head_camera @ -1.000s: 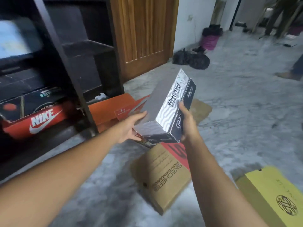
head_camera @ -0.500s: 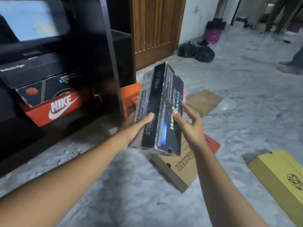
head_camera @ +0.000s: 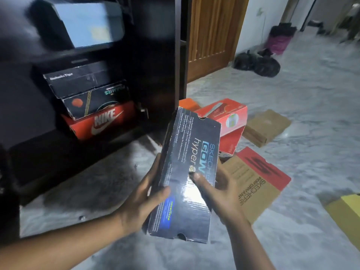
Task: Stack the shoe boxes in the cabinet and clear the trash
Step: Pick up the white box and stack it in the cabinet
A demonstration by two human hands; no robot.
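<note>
I hold a black Skechers shoe box (head_camera: 187, 152) lengthwise in front of me, over the floor. My left hand (head_camera: 144, 199) grips its left side with the thumb on top. My right hand (head_camera: 218, 191) grips its right side, thumb across the lid. The dark cabinet (head_camera: 161, 55) stands open on the left. On its bottom shelf lies a red Nike box (head_camera: 101, 121), with a black box (head_camera: 93, 104) and an Onitsuka Tiger box (head_camera: 78, 80) stacked on it. A light blue box (head_camera: 87, 24) sits on the shelf above.
On the floor to the right lie a red box (head_camera: 229, 115), an orange box (head_camera: 188, 104), a flat brown box (head_camera: 265, 127), a brown and red Skechers box (head_camera: 253, 184) and a yellow box (head_camera: 346, 215). Black bags (head_camera: 257, 63) lie beyond, by a wooden door (head_camera: 210, 36).
I turned the black box so its printed lid faces up and brought it lower and closer. My view swung left toward the cabinet, which looks nearer.
</note>
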